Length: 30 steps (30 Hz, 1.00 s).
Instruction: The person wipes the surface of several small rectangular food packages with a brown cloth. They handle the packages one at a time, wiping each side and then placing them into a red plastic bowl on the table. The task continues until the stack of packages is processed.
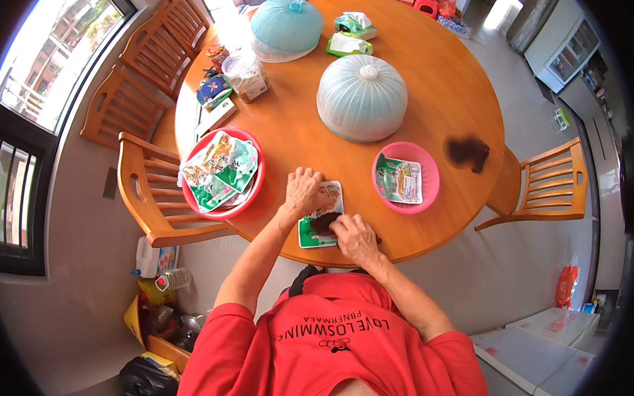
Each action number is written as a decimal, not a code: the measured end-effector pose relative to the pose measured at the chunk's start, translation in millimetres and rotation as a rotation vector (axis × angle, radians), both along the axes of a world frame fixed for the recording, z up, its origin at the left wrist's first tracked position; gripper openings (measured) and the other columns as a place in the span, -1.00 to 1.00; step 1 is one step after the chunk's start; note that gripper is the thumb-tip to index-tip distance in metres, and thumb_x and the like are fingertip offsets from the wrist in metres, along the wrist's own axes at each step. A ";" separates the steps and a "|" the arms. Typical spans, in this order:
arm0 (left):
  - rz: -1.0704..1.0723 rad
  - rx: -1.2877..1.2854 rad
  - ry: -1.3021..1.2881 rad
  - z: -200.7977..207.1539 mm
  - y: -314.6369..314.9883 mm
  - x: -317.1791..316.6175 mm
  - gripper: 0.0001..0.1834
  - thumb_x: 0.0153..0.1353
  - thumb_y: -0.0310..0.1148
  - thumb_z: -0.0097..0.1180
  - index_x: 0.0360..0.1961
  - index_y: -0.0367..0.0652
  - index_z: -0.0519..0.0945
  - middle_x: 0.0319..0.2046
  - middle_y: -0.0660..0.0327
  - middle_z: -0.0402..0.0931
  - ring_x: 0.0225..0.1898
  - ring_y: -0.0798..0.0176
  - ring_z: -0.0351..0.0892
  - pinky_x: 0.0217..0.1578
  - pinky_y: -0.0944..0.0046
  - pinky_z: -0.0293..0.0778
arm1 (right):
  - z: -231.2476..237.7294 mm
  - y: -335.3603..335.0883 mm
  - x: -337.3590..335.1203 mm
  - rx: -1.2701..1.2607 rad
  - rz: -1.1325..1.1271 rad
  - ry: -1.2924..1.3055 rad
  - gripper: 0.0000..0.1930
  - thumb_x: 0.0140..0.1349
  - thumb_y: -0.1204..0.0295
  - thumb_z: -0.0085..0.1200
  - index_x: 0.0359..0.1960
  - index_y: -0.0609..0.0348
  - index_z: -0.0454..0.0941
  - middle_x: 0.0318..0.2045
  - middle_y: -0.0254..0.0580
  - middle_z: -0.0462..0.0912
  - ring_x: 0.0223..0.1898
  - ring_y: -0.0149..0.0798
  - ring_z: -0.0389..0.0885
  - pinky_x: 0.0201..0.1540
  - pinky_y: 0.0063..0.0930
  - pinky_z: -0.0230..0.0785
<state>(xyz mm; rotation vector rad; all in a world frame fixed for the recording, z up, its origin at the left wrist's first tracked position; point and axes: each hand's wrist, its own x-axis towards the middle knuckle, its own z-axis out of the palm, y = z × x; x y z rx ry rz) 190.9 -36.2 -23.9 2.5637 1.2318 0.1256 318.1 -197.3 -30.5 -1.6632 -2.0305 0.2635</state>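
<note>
A flat green-and-white food packet (311,234) lies on the table near its front edge, directly before me. My left hand (304,191) is at its upper left side, fingers bent and pressing on it. Over the packet's lower part, my right hand (355,237) grips a dark brown cloth (325,223) with its fingertips. Parts of the packet are hidden under the hands and the cloth. To the left stands a red basin (260,182) heaped with similar packets. On the right, a pink basin (428,167) holds a packet (400,181) lying flat.
Two domed mesh food covers, one pale (362,98) and one blue (286,24), stand farther back on the round wooden table (439,82). A clear plastic tub (246,76) is at the left. A dark, blurry item (467,153) lies near the right edge. Wooden chairs (547,183) surround the table.
</note>
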 end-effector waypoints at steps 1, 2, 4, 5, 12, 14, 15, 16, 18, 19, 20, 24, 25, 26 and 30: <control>0.048 -0.016 0.045 1.6 3.0 -3.4 -0.44 -0.27 0.05 0.35 -0.24 -0.06 0.63 -0.20 0.09 0.52 -0.05 0.03 0.40 -0.06 0.04 0.30 | -2.0 3.8 1.9 -0.002 -0.058 0.031 -0.81 0.07 0.51 0.03 -0.25 0.04 0.58 -0.24 -0.24 0.51 -0.24 -0.04 0.48 -0.25 -0.22 0.45; 0.044 0.052 0.078 1.3 3.3 -8.8 -0.44 -0.29 0.09 0.35 -0.35 -0.12 0.64 -0.31 0.07 0.57 -0.18 -0.01 0.51 -0.15 0.02 0.40 | -6.0 7.2 3.6 -0.004 -0.112 0.062 -0.81 0.07 0.52 0.03 -0.26 0.05 0.57 -0.24 -0.23 0.51 -0.23 -0.04 0.48 -0.24 -0.22 0.45; 0.187 -0.201 0.003 3.2 5.3 -19.8 -0.43 -0.27 0.11 0.34 -0.38 -0.17 0.62 -0.37 0.06 0.58 -0.30 -0.07 0.55 -0.24 0.00 0.46 | -2.8 15.3 4.9 -0.061 -0.223 0.204 -0.77 0.03 0.59 0.03 -0.25 0.08 0.57 -0.26 -0.16 0.52 -0.22 -0.01 0.49 -0.16 -0.21 0.42; 0.252 -0.323 -0.038 5.3 7.6 -23.3 -0.43 -0.26 0.12 0.33 -0.40 -0.19 0.61 -0.39 0.06 0.59 -0.35 -0.09 0.58 -0.29 -0.01 0.49 | -14.7 24.1 10.8 -0.061 -0.271 0.323 -0.76 0.05 0.59 0.01 -0.22 0.11 0.57 -0.29 -0.10 0.54 -0.19 0.01 0.51 -0.12 -0.21 0.41; 0.522 -1.033 -0.881 -32.2 -26.0 -56.3 -0.81 0.25 -0.36 0.10 -0.24 -0.29 0.56 -0.42 0.27 0.57 -0.42 0.40 0.55 -0.38 0.37 0.52 | 18.6 65.5 -6.4 0.071 -0.160 0.239 -0.67 0.03 0.56 -0.06 -0.11 0.18 0.52 -0.15 -0.05 0.54 -0.13 0.02 0.47 -0.05 -0.14 0.33; 0.548 -1.074 -0.967 -40.4 -35.1 -52.7 -0.83 0.27 -0.38 0.07 -0.23 -0.28 0.57 -0.41 0.26 0.57 -0.41 0.41 0.54 -0.36 0.39 0.51 | -0.6 73.4 -29.7 -0.013 -0.079 0.089 -0.70 0.05 0.52 -0.05 -0.12 0.14 0.48 -0.14 -0.13 0.51 -0.17 -0.02 0.45 -0.17 -0.13 0.36; 0.546 -1.043 -1.118 -45.5 -42.1 -51.2 -0.84 0.26 -0.39 0.07 -0.25 -0.28 0.57 -0.43 0.27 0.56 -0.41 0.42 0.53 -0.36 0.40 0.50 | -1.5 71.3 -41.0 -0.052 -0.082 0.014 -0.75 0.07 0.49 -0.04 -0.17 0.13 0.47 -0.16 -0.16 0.49 -0.19 -0.03 0.45 -0.22 -0.12 0.37; 0.604 -0.979 -1.087 -53.7 -45.4 -52.8 -0.84 0.26 -0.39 0.07 -0.25 -0.28 0.56 -0.43 0.28 0.56 -0.43 0.43 0.53 -0.37 0.39 0.51 | -2.2 68.7 -44.9 -0.004 -0.096 -0.026 -0.75 0.06 0.48 -0.03 -0.17 0.14 0.47 -0.16 -0.18 0.48 -0.19 -0.05 0.45 -0.24 -0.13 0.37; 0.668 -0.897 -1.110 -69.7 -50.5 -54.5 -0.86 0.27 -0.41 0.06 -0.26 -0.28 0.55 -0.44 0.28 0.56 -0.44 0.44 0.52 -0.38 0.39 0.51 | -3.0 65.3 -49.3 0.092 -0.127 -0.105 -0.75 0.06 0.46 -0.01 -0.18 0.15 0.47 -0.16 -0.23 0.47 -0.18 -0.08 0.45 -0.29 -0.15 0.37; 0.676 -0.883 -1.165 -71.4 -55.2 -50.8 -0.86 0.27 -0.41 0.06 -0.27 -0.28 0.55 -0.45 0.28 0.56 -0.45 0.45 0.52 -0.38 0.39 0.51 | -5.1 63.0 -46.1 0.058 -0.158 -0.144 -0.71 0.04 0.47 0.00 -0.15 0.16 0.47 -0.13 -0.23 0.48 -0.16 -0.09 0.45 -0.27 -0.16 0.38; 0.682 -0.869 -1.218 -72.7 -58.7 -47.7 -0.87 0.27 -0.42 0.06 -0.27 -0.28 0.55 -0.45 0.29 0.55 -0.45 0.45 0.51 -0.39 0.39 0.51 | -7.5 59.4 -38.1 0.025 -0.189 -0.183 -0.68 0.02 0.48 0.01 -0.12 0.16 0.47 -0.10 -0.24 0.48 -0.14 -0.10 0.45 -0.25 -0.18 0.38; 0.698 -0.869 -1.268 -72.9 -62.8 -42.9 -0.87 0.28 -0.42 0.06 -0.27 -0.28 0.55 -0.44 0.27 0.57 -0.45 0.45 0.53 -0.39 0.40 0.52 | -14.2 40.0 -4.2 0.023 -0.243 -0.331 -0.60 0.06 0.47 -0.02 0.00 0.18 0.46 0.07 -0.27 0.45 -0.14 -0.12 0.45 -0.27 -0.20 0.36; 0.687 -0.873 -1.290 -75.9 -63.4 -42.9 -0.86 0.28 -0.42 0.06 -0.26 -0.29 0.55 -0.43 0.27 0.57 -0.45 0.45 0.53 -0.39 0.41 0.52 | -12.8 32.8 1.9 0.032 -0.237 -0.391 -0.61 0.10 0.44 -0.04 0.02 0.18 0.47 0.09 -0.27 0.43 -0.16 -0.13 0.45 -0.29 -0.22 0.35; 0.676 -0.874 -1.313 -76.8 -63.8 -42.8 -0.86 0.28 -0.42 0.06 -0.25 -0.30 0.55 -0.42 0.26 0.58 -0.44 0.45 0.54 -0.39 0.41 0.52 | -7.6 24.7 6.7 0.035 -0.204 -0.417 -0.59 0.10 0.44 -0.04 0.04 0.22 0.45 0.12 -0.23 0.41 -0.16 -0.14 0.44 -0.30 -0.25 0.34; 0.693 -0.831 -1.278 -73.7 -66.5 -41.4 -0.83 0.29 -0.40 0.06 -0.24 -0.32 0.55 -0.42 0.26 0.58 -0.43 0.45 0.54 -0.38 0.42 0.51 | 4.6 -9.5 17.9 -0.003 -0.057 -0.440 -0.57 0.05 0.48 0.00 0.03 0.30 0.44 0.11 -0.13 0.40 -0.17 -0.16 0.42 -0.30 -0.31 0.33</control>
